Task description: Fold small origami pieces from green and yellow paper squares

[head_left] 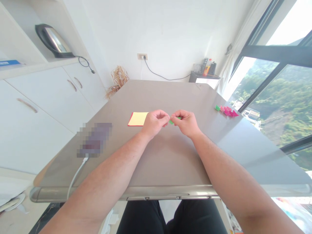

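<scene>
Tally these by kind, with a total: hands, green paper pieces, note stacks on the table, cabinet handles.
Hands: 2 (left, right)
Green paper pieces: 2 (one at the fingertips, one beside the pink pieces)
Note stack: 1
Cabinet handles: 3
Total: 8

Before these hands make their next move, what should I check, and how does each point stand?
1. Green piece held by the right hand: ok, the right hand pinches the green piece.
2. Left hand gripping it too: cannot tell, fingertips hide it.
3. Yellow pad fully in view: not ok, the left hand covers part.
4. Pink pieces apart from both hands: ok.
5. White cable free of the left forearm: cannot tell.
</scene>
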### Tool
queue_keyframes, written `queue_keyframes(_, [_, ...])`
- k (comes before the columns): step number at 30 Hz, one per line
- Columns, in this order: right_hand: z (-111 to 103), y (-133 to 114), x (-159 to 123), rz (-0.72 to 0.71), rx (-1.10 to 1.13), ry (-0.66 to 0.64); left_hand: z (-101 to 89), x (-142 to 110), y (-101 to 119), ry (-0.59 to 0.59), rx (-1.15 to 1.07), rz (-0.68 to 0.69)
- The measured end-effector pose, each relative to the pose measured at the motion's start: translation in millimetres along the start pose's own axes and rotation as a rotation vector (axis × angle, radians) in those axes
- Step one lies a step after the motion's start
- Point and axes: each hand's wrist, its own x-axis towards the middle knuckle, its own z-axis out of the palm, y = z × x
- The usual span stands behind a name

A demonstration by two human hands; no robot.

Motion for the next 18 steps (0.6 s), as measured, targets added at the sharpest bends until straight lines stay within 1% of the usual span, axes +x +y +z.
queue_keyframes(5, [1.9,-2.1,0.0,0.015,-0.004,0.01,-0.1,1.6,-2.5,0.054,0.037,0.039])
queue_keyframes(8, [2.2,-1.4,0.6,0.034,0.05,0.01,-0.9,3.7,-5.9,0.084,0.087,0.053])
queue_keyframes(12, [2.1,0.1,1.9,0.05,0.153,0.006,-2.0,4.5,-8.5,0.073,0.102,0.072])
queue_keyframes(18, [2.5,-2.8,1.4,0.075,0.19,-0.005,-2.1,3.0,-7.6,0.063,0.143,0.073])
